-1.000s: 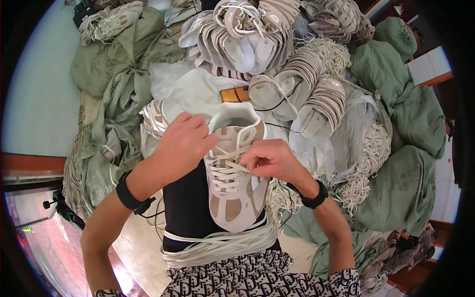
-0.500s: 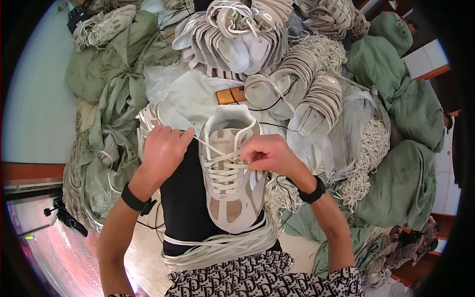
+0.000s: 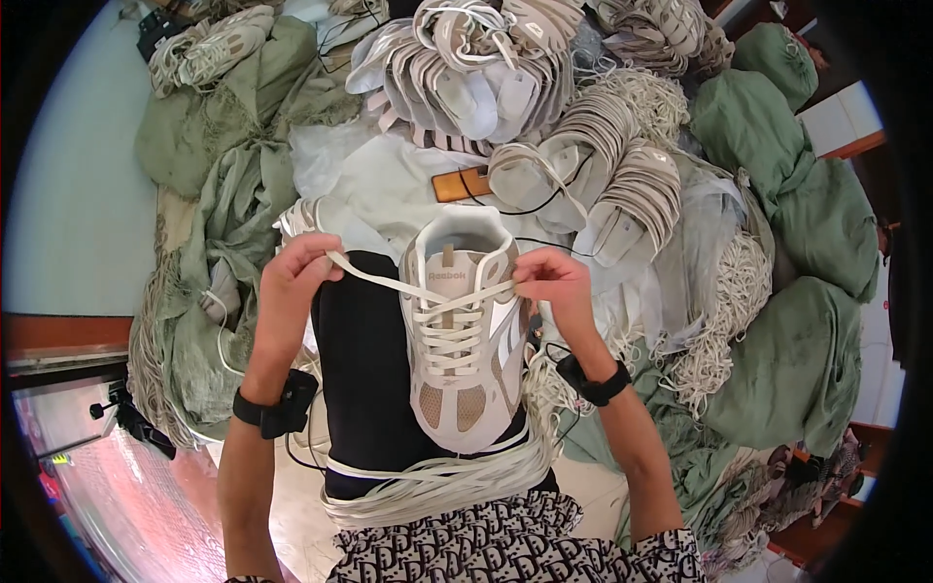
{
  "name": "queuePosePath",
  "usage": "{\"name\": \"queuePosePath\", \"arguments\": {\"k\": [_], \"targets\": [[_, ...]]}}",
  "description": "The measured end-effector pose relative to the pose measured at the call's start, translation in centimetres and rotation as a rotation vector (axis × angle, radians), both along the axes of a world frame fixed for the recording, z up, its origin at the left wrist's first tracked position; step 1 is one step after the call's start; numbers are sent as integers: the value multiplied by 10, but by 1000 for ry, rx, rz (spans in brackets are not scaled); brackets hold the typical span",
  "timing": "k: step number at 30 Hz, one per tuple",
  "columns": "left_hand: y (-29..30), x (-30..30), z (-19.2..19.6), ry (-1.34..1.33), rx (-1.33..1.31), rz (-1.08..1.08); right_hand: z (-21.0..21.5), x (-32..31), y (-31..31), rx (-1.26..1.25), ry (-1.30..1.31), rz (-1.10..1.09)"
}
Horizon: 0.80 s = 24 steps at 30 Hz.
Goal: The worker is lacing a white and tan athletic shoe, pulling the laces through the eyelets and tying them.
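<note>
A beige and white sneaker upper rests toe toward me on a black support across my lap. Its cream shoelace criss-crosses the front in several rows up to the tongue. Left of the shoe, my left hand pinches one lace end between thumb and fingers; that strand runs slack across to the upper eyelets. Close by the shoe's right collar, my right hand pinches the other strand, which is short and straight. A bundle of loose cream laces is wrapped around the support below the toe.
Stacked shoe uppers rise at the far middle, with more rows to their right. An orange-brown phone-like slab lies beyond the shoe. Heaped laces and green sacks line the right; green cloth lies left.
My left hand has moved left, drawing its lace strand out to the side. My right hand has shifted up and right, from over the lacing to beside the collar.
</note>
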<state>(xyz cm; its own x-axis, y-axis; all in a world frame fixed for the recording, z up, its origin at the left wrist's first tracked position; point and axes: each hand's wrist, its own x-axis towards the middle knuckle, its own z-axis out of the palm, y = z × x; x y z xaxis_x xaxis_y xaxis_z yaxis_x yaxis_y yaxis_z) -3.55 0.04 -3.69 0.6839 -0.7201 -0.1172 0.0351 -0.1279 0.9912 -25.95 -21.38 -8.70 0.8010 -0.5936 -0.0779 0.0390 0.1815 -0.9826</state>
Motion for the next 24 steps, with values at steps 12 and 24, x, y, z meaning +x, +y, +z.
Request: {"name": "queuePosePath", "arguments": {"k": [12, 24], "targets": [[19, 17, 43, -924, 375, -256, 63, 34, 33, -1165, -25, 239], [10, 68, 64, -207, 604, -458, 46, 38, 23, -640, 87, 319]]}}
